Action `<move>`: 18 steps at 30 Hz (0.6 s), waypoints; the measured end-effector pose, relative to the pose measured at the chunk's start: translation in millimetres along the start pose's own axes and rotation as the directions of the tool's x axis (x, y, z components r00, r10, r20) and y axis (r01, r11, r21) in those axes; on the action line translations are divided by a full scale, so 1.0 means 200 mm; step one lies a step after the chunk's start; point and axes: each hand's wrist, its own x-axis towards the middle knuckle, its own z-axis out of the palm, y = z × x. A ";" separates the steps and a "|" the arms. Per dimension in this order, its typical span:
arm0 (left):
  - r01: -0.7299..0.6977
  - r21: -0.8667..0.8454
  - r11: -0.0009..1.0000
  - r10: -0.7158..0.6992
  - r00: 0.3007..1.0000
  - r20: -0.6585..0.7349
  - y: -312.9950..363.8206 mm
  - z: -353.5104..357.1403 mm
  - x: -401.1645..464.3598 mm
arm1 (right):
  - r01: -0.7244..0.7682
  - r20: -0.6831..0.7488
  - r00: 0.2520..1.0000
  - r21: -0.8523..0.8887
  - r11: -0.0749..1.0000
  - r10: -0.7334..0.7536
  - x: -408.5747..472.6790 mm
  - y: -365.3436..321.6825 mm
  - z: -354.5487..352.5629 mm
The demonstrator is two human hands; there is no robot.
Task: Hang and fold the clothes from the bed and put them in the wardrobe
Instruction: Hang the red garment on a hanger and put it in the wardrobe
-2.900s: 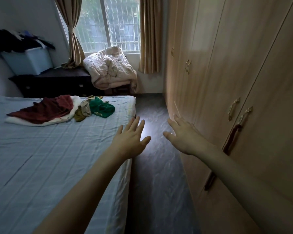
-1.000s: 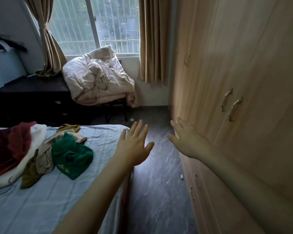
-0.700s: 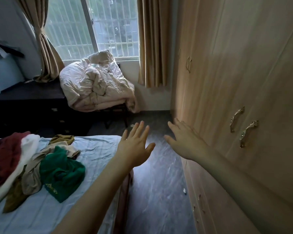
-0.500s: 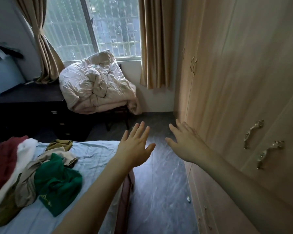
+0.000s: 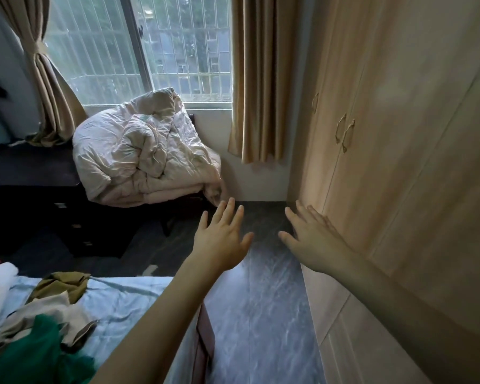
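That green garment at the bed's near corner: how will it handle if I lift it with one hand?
The green garment lies crumpled, so it is probably floppy and will drape. It looks light. It overlaps the beige cloth, which may drag along.

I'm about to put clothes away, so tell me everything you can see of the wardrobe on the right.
The wardrobe is tall, in pale wood-look panels, and fills the right wall from the floor to beyond the top of the frame. All its doors in view are shut. A pair of curved brass-coloured handles sits at a door seam, a single one further back. Lower panels run near the floor. The right hand is stretched out open close beside it; contact is unclear.
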 end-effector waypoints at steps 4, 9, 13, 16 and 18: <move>-0.004 -0.021 1.000 0.005 1.000 0.012 -0.07 0.02 0.28 | -0.019 0.012 1.000 0.012 1.000 0.019 0.27 0.00 -0.01; -0.052 -0.023 0.998 0.053 0.997 0.051 -0.13 0.03 0.61 | -0.037 -0.008 0.999 0.029 0.999 0.038 0.60 0.05 -0.03; -0.047 -0.028 0.999 0.048 0.997 0.059 -0.16 0.05 0.87 | -0.034 0.003 0.999 0.028 0.999 0.034 0.85 0.12 -0.03; -0.051 0.004 0.999 0.050 0.998 0.048 -0.14 0.08 1.07 | -0.032 0.002 0.999 0.035 0.999 0.032 1.06 0.21 -0.04; -0.050 0.031 0.998 0.049 0.998 0.037 -0.12 0.09 1.22 | -0.034 0.007 0.999 0.047 0.998 0.033 1.20 0.28 -0.05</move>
